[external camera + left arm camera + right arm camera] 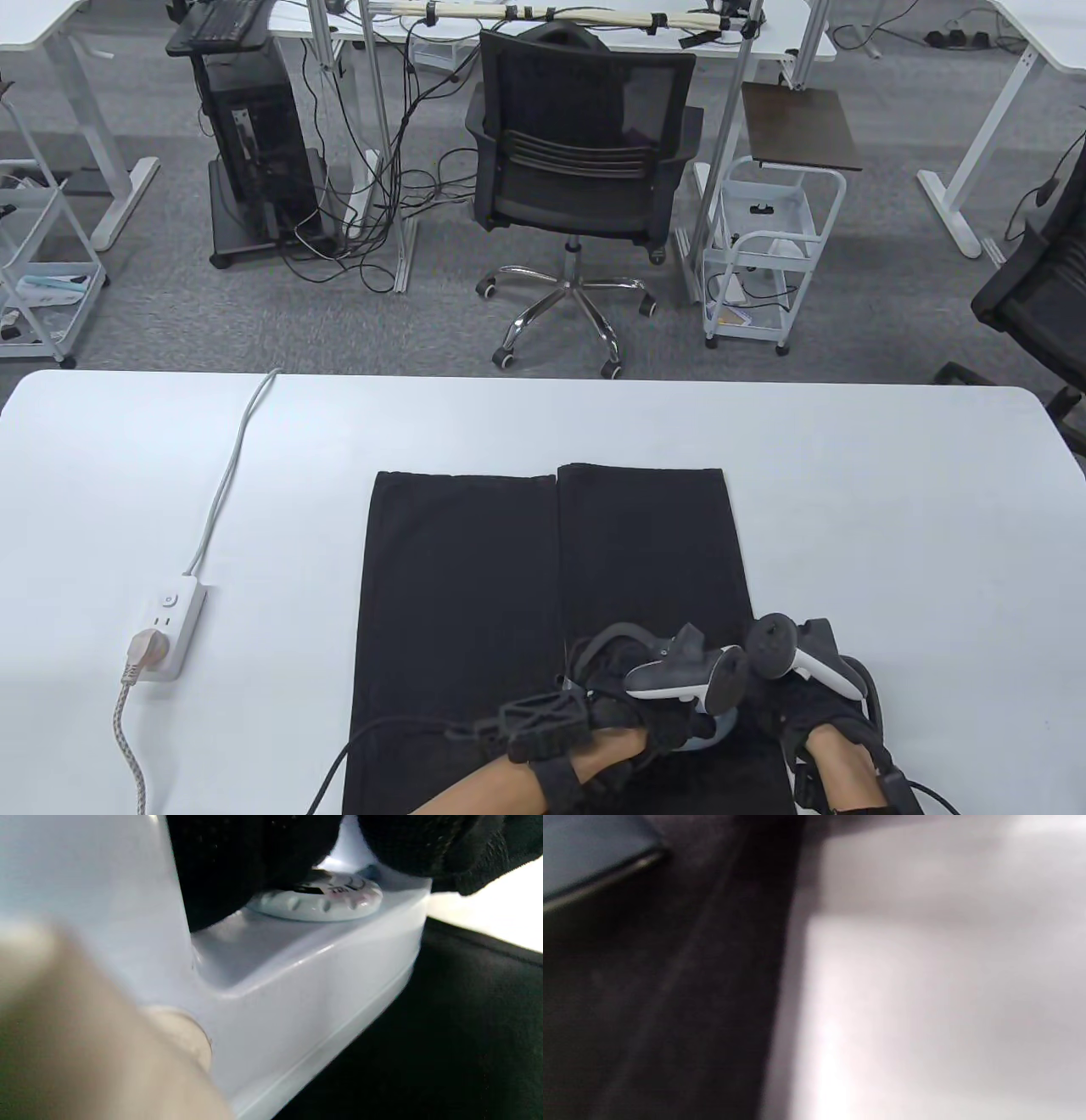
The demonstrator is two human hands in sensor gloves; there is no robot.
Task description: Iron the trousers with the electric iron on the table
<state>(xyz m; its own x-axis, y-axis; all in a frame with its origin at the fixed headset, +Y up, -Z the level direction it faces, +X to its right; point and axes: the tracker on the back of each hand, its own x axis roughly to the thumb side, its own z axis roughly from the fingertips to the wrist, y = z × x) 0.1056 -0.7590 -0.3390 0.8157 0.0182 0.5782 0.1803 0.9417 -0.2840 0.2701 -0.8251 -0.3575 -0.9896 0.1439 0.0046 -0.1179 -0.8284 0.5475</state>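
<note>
Table (848, 475): white — one pair of black trousers (475, 594) is laid flat on it, legs pointing away.
Power strip (167, 626): one, at the table's left, one plug seated.
Iron (297, 984): one, pale blue, set on the trousers' right leg.
Left hand (645, 717): gloved fingers (237, 861) are curled round the iron's handle.
Right hand (819, 713): placed at the trousers' right edge — finger state cannot be told.
</note>
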